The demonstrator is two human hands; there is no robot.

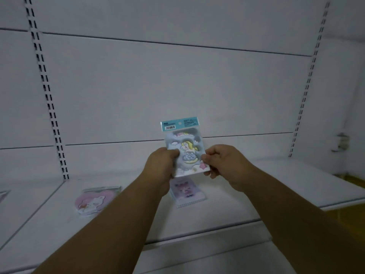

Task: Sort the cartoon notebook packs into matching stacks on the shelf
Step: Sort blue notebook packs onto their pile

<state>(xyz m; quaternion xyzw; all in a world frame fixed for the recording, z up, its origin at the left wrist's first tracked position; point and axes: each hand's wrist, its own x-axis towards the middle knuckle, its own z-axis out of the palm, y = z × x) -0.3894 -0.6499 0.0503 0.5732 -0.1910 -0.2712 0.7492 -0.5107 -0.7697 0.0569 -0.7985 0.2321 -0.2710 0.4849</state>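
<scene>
A light-blue unicorn notebook pack [186,149] with a teal header card is held upright above the white shelf [256,186]. My left hand [161,165] grips its left edge and my right hand [221,162] pinches its right edge. Directly beneath it, a purple cartoon-girl notebook pack [186,192] lies flat on the shelf, partly hidden by my left wrist. A pink heart-shaped pack with a white bear [94,200] lies flat to the left.
The corner of another pack [3,194] shows at the far left edge. A slotted upright [47,91] stands at the left and another upright [308,82] at the right. White back panels rise behind. A yellow floor strip [353,179] appears at right.
</scene>
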